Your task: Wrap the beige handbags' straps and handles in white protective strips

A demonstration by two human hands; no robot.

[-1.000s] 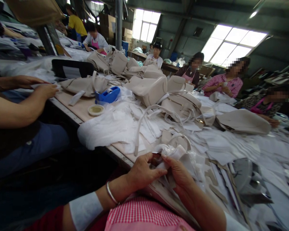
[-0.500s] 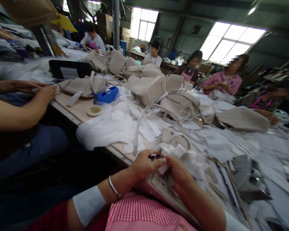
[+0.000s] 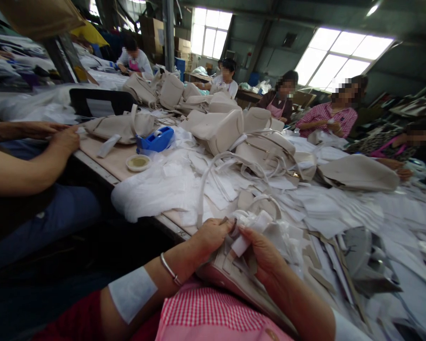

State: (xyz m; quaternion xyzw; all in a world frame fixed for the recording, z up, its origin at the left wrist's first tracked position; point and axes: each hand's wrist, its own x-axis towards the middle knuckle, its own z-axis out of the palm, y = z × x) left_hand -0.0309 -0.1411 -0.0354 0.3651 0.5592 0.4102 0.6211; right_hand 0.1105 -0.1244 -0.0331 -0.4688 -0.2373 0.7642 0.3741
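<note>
The left hand, now drawn back, exposes more white strip above the bag, apparently easing handling; the right hand pinches it; left fingertips meet, contents unclear.

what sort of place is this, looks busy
Probably a bag workshop or packing floor: many pale bags lie heaped on a long table, with white sheets spread among them, and several people are gathered around it.
</note>
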